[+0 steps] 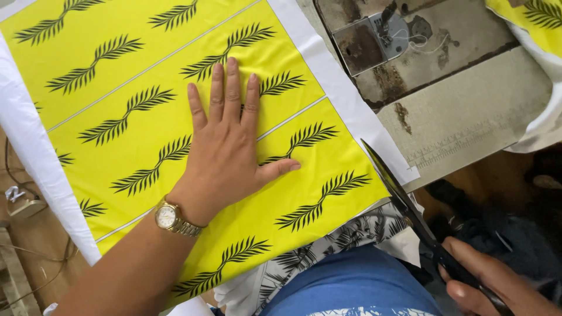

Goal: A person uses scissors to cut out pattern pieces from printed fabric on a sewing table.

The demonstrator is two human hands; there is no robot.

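A yellow fabric printed with black leaf sprigs and bordered in white lies spread over the work table. My left hand presses flat on it near the middle, fingers apart, a gold wristwatch on the wrist. At the lower right, my right hand grips black scissors. Their blades point up and left, and the tip sits at the fabric's white right edge. The blades look nearly closed.
A worn sewing machine bed with a metal needle plate lies at the upper right. More yellow fabric hangs at the far right corner. Blue clothing and a leaf-patterned white cloth lie below. Cables run at the left.
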